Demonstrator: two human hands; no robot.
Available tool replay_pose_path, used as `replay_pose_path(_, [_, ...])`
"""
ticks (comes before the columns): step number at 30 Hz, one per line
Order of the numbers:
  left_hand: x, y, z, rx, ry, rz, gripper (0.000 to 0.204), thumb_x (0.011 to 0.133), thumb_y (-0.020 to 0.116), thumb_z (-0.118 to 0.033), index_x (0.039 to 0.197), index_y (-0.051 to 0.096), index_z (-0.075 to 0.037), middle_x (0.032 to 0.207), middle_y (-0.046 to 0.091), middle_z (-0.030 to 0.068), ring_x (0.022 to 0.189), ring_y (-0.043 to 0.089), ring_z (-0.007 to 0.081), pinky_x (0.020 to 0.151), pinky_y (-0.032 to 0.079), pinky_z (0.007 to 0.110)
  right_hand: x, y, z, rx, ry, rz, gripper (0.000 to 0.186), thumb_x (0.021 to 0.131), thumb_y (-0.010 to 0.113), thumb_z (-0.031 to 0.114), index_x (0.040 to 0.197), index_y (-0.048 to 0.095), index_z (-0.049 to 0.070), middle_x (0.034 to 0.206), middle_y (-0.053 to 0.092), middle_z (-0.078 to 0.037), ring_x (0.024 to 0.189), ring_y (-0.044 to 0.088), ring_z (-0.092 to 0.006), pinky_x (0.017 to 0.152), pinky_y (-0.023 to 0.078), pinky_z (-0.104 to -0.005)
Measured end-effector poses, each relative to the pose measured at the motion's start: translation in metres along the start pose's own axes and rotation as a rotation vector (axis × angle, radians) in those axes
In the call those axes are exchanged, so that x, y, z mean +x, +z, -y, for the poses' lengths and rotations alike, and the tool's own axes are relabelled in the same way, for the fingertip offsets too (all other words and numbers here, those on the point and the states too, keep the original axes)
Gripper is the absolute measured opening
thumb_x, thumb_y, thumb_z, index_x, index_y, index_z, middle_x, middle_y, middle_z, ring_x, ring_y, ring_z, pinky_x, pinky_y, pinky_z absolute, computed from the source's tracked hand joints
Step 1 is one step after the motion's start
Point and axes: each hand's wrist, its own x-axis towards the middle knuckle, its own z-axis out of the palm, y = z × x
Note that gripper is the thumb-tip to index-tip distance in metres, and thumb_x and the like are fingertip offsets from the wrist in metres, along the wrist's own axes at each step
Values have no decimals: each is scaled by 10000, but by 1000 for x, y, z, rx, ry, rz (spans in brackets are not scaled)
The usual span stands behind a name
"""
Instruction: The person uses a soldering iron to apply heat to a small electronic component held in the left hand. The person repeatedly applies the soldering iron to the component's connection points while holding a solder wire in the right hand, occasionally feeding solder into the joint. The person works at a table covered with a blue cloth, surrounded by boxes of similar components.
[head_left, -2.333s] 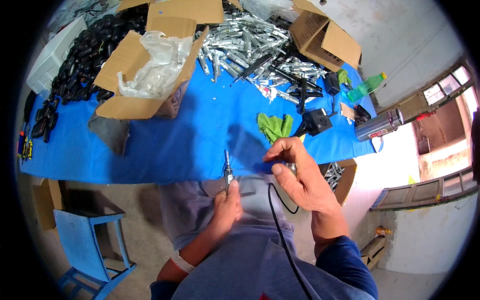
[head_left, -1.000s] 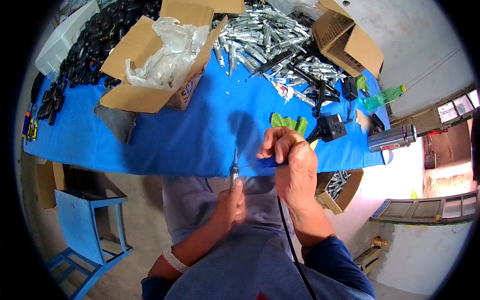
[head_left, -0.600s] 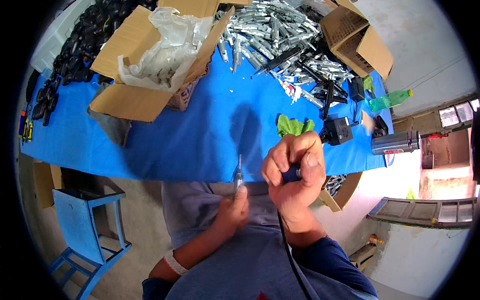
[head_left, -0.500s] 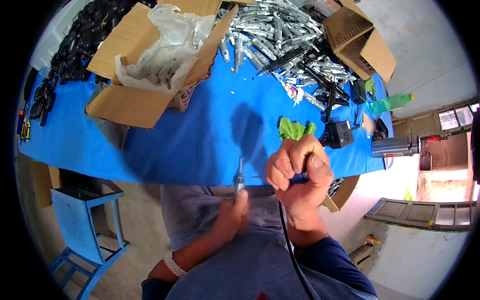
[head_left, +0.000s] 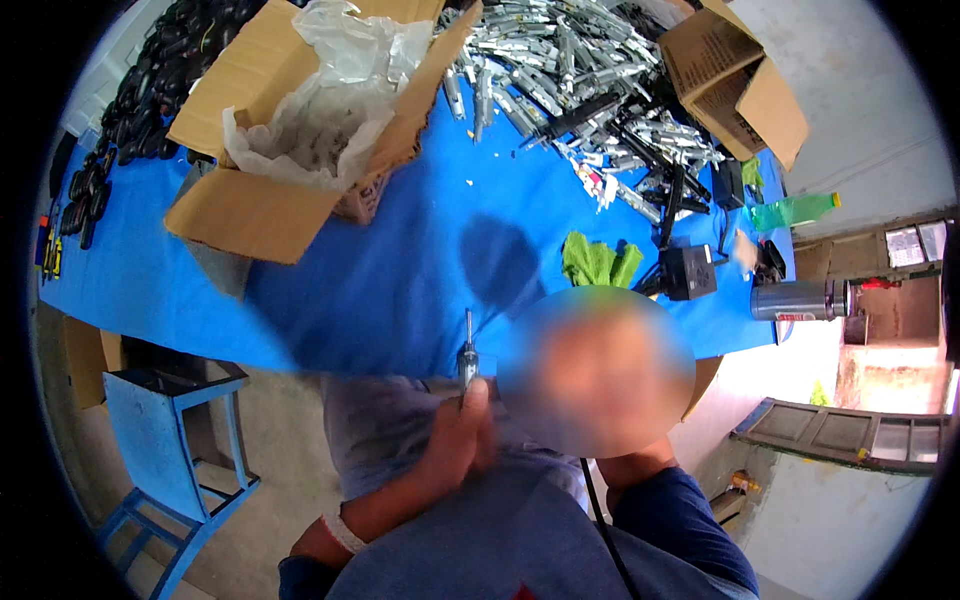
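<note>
My left hand (head_left: 458,435) is closed, thumb up front, on a small grey part with a thin metal shaft (head_left: 468,355). The shaft stands upright at the table's near edge. A round blur covers my right hand (head_left: 600,375) to the right, hiding its fingers and whatever they hold. From beneath it a black cable (head_left: 600,530) hangs down across my clothing. Just beyond my right hand lies a green cloth (head_left: 598,262) on the blue tablecloth (head_left: 390,290).
Farther off sits a pile of grey metallic parts (head_left: 560,60). An open carton (head_left: 255,215) with plastic lining stands left of it, another carton (head_left: 730,75) right. Black pieces (head_left: 150,80) heap at far left. A black adapter (head_left: 690,272) and dark cylinder (head_left: 800,299) lie right; a blue stool (head_left: 165,440) stands left.
The grey part has shifted slightly left and its shaft is more upright. My right hand, earlier a visible fist beside it with the cable below, is now blurred over.
</note>
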Motion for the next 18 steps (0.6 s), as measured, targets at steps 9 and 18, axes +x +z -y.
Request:
replay_pose_path(9, [4,-3,-9,-59,-62,85,522,950,371,-574,662,350,-139,465,300,9,359,307,139,347,277,318,-9,8,-14,-285,-110,-284,444,999,351,402,803,480,26,870,521,-145,770,485,-170,738,397,-290])
replay_pose_path(18, [10,-5,-2,18,-99,44,536,938,394,-584,663,360,-125,481,319,24,377,325,151,363,265,315,12,34,-18,143,-162,-526,461,928,456,491,801,414,50,747,433,-91,592,412,-147,528,352,-267])
